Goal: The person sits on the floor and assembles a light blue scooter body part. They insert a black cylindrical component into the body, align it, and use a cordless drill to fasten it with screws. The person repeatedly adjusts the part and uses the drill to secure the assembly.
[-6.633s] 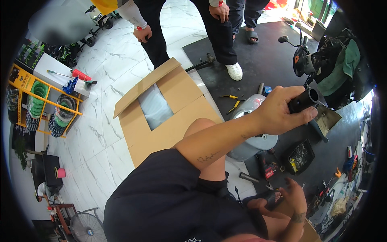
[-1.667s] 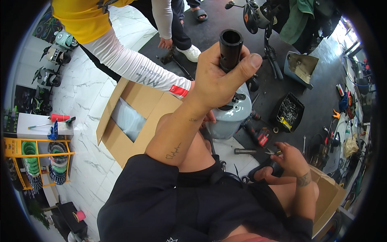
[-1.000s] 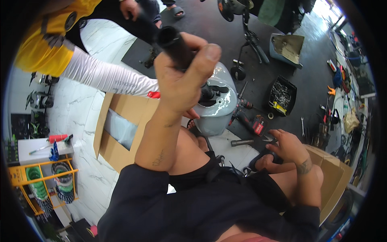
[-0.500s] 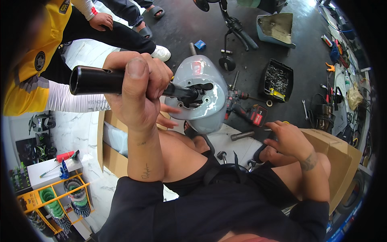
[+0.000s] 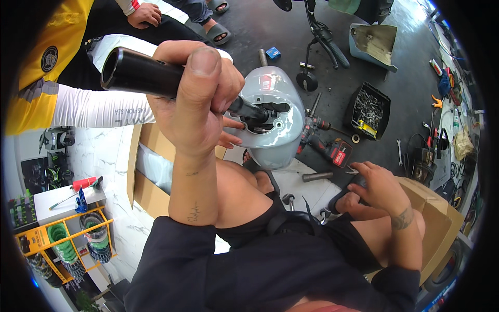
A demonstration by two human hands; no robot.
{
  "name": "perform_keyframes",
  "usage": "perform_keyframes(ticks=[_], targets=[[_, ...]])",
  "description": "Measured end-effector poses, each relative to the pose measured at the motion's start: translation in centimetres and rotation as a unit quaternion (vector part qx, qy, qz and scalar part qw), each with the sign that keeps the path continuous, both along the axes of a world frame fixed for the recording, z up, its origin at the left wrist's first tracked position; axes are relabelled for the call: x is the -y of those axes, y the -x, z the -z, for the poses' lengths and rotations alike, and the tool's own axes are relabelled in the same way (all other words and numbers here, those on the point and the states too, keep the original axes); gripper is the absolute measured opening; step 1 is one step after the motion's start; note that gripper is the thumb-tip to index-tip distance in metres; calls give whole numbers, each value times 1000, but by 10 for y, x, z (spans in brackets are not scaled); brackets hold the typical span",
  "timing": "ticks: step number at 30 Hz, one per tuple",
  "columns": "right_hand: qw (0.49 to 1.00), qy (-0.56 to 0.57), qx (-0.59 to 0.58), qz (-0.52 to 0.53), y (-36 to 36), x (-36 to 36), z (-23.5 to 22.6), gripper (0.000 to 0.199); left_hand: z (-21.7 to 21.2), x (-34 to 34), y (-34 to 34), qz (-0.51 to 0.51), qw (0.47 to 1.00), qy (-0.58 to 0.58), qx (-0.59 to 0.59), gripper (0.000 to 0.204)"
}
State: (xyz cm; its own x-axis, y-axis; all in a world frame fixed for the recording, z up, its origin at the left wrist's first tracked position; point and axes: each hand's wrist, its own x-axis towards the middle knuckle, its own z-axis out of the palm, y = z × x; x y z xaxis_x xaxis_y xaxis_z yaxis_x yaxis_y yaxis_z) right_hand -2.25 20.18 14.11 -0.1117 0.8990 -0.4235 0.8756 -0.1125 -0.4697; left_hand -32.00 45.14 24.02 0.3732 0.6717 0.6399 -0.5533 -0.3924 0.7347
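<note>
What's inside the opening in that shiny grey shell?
In the grey shell, the black tube gripped by the left hand reaches in among dark parts. The tube's lower end and anything deeper are hidden.

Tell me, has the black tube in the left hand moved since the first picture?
Yes, leftward in view: the black tube was above the black tray; now it is far left.

The person wears a loose black shirt (image 5: 270,260) that fills six o'clock, its short sleeves (image 5: 174,236) wide and plain, over black shorts (image 5: 244,221). Thin lines tattoo the left forearm (image 5: 192,190) toward seven; a darker patterned tattoo (image 5: 402,219), partly blurred, seems to band the right wrist (image 5: 397,210) at four.
</note>
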Motion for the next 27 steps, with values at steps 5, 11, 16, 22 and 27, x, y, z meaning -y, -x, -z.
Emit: perform_keyframes(ticks=[5,11,16,22,27], targets=[[1000,6,5,1,3,-3,-2,52,0,4,0,-4,1000,9,2,16],[1000,1,-3,4,7,-5,-3,52,-3,11,4,-31,999,15,-38,17],[1000,-16,-5,-13,8,-4,0,53,-4,16,4,-49,997,3,-54,19],[1000,20,10,-20,5,-7,9,54,-1,10,7,-63,995,-20,-76,18],[999,28,22,-32,8,-12,13,54,3,7,7,-67,994,-26,-81,17]])
